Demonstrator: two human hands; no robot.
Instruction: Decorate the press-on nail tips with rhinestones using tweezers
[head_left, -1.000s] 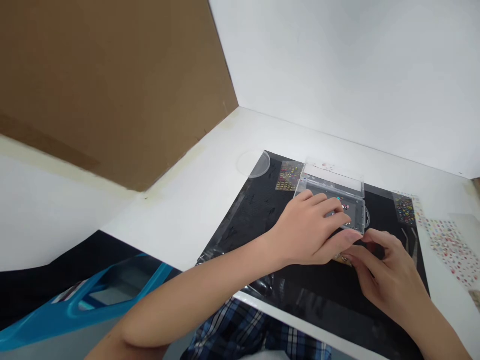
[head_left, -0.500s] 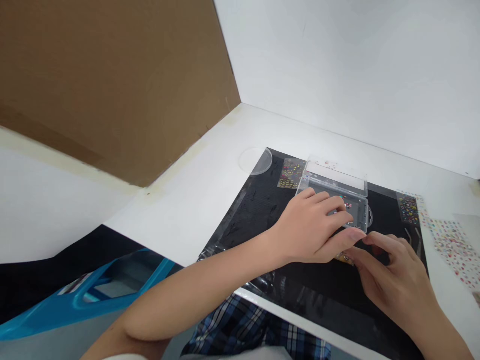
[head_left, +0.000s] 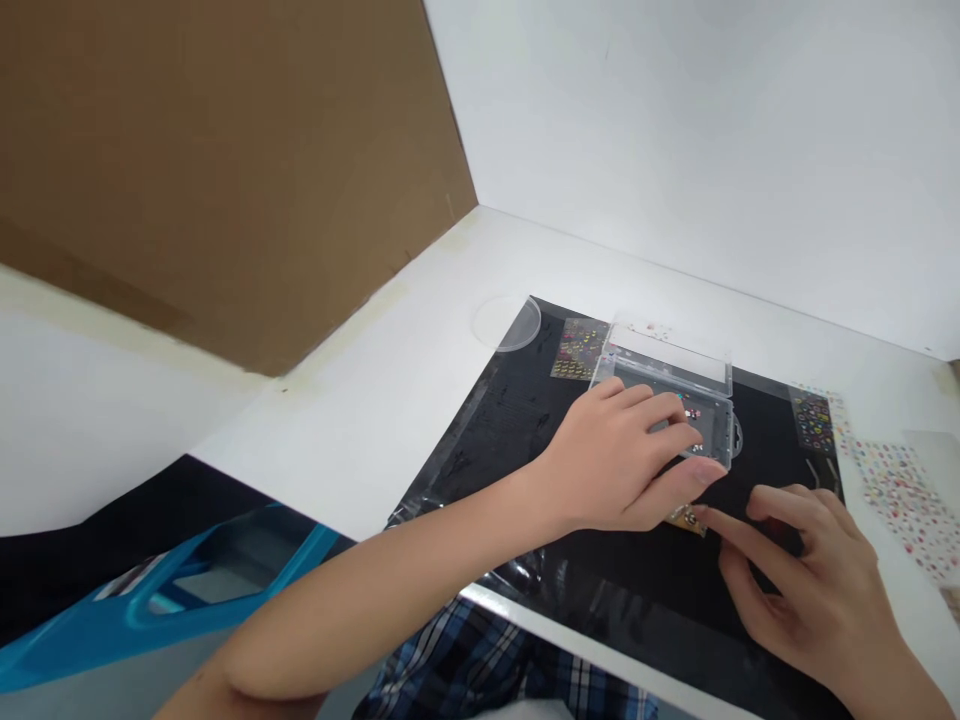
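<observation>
My left hand (head_left: 619,460) lies over the base of an open clear plastic box (head_left: 716,425), its fingers across the compartment and its thumb past the front edge. Tiny coloured gems (head_left: 691,410) show inside, partly hidden by those fingers. The box's clear lid (head_left: 667,350) lies open behind it. My right hand (head_left: 802,585) rests on the black mat (head_left: 517,430), fingers apart, holding nothing visible. Its index fingertip is at or very near a small gold-brown sticker piece (head_left: 686,520) by the box's front edge. Metal tweezers (head_left: 821,478) lie beyond that hand.
Sticker sheets lie at the mat's back left (head_left: 579,350) and back right (head_left: 814,420), with another (head_left: 900,505) on the white table (head_left: 375,430). A round clear lid (head_left: 510,325) lies behind the mat. A blue plastic object (head_left: 172,595) sits below the table's left.
My right hand has moved right and toward me, away from the box, with its index finger stretched toward the sticker piece. My left hand and the box have barely moved.
</observation>
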